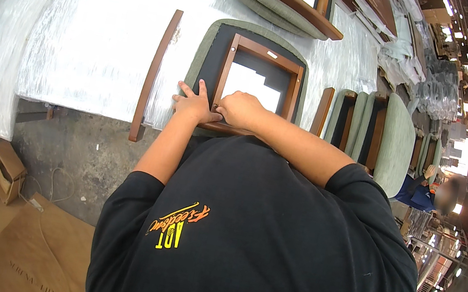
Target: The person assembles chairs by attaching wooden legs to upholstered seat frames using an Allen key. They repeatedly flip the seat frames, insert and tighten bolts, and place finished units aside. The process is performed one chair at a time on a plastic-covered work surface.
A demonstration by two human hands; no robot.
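A green upholstered chair seat (pixel 196 64) lies underside up in front of me, with black backing and a brown wooden frame (pixel 269 53) on it. White sheets show inside the frame. My left hand (pixel 193 105) rests open on the seat's left edge, fingers spread, its thumb reaching toward the frame's near left corner. At that corner, my right hand (pixel 241 110) is closed, fingers curled down against the wood. Whatever it pinches is hidden. A loose brown wooden strip (pixel 156 73) lies to the left of the seat.
Plastic film covers the worktable (pixel 98 28). Another framed seat (pixel 283 8) lies beyond mine. A short wooden piece (pixel 322 111) and several green seats on edge (pixel 395 137) stand at the right. Cardboard (pixel 34 248) covers floor at lower left. A person in blue (pixel 417 192) is farther right.
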